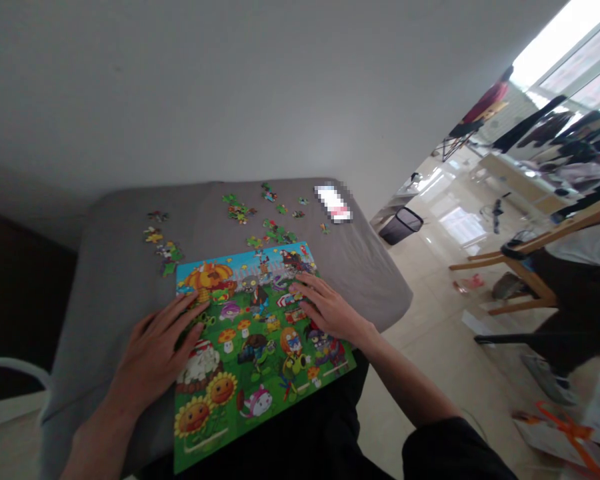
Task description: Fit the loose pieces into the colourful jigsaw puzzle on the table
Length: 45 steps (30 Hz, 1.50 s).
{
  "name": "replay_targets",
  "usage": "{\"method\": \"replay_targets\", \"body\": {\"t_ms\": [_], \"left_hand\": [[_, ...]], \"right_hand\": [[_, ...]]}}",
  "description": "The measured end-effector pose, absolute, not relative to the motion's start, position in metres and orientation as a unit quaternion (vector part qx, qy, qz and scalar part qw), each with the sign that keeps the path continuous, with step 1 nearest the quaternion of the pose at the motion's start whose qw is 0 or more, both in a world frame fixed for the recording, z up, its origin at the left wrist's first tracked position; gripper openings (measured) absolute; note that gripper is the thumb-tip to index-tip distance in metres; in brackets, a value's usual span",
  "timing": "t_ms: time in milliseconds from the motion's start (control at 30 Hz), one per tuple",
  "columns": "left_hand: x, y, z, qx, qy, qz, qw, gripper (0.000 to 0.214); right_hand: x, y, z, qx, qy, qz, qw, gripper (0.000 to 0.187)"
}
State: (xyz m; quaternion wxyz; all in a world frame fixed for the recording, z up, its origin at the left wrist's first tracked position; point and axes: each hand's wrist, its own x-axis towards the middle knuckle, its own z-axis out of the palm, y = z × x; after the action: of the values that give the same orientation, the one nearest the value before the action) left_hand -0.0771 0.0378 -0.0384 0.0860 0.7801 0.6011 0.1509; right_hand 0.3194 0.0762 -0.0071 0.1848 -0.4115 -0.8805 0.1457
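Observation:
A colourful cartoon jigsaw puzzle [260,353] with sunflowers, mushrooms and a zombie lies assembled on a grey padded surface [125,227], tilted in the view. My left hand [155,353] rests flat on its left edge, fingers spread, holding nothing. My right hand [330,310] lies on its upper right part, also empty, fingers apart. Beyond the puzzle are loose pieces: a green cluster [239,211], another cluster [275,231] and a group at the left [167,257]. None is in either hand.
A white object [333,203], blurred out, lies at the far edge of the grey surface. To the right, a mesh wastebasket [401,225] stands on a glossy tiled floor [430,360]. A wooden chair [515,267] and a seated person's dark-trousered legs [565,307] are there too.

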Motion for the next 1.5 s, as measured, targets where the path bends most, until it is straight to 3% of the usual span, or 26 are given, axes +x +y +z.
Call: {"method": "replay_targets", "body": {"t_ms": [100,433,600,700,967,1500], "left_hand": [[-0.079,0.038,-0.04,0.782,0.596,0.155,0.093,0.056],[-0.08,0.038,-0.043,0.791,0.583,0.167,0.088,0.055],[-0.081,0.037,-0.044,0.793,0.582,0.167,0.072,0.053],[-0.083,0.037,-0.045,0.793,0.582,0.165,0.07,0.053],[-0.084,0.04,-0.047,0.792,0.586,0.159,0.071,0.055],[-0.08,0.038,-0.039,0.79,0.591,0.148,0.065,0.057]], "right_hand": [[0.331,0.079,-0.008,-0.434,-0.865,0.142,0.208,0.047],[0.338,0.076,-0.015,-0.422,-0.881,0.14,0.161,0.04],[0.341,0.085,-0.008,-0.402,-0.885,0.125,0.198,0.031],[0.354,0.117,0.0,-0.462,-0.84,0.126,0.254,0.026],[0.375,0.234,-0.015,-0.616,-0.725,0.109,0.288,0.056],[0.382,0.227,-0.034,-0.58,-0.697,0.211,0.365,0.034]]}}
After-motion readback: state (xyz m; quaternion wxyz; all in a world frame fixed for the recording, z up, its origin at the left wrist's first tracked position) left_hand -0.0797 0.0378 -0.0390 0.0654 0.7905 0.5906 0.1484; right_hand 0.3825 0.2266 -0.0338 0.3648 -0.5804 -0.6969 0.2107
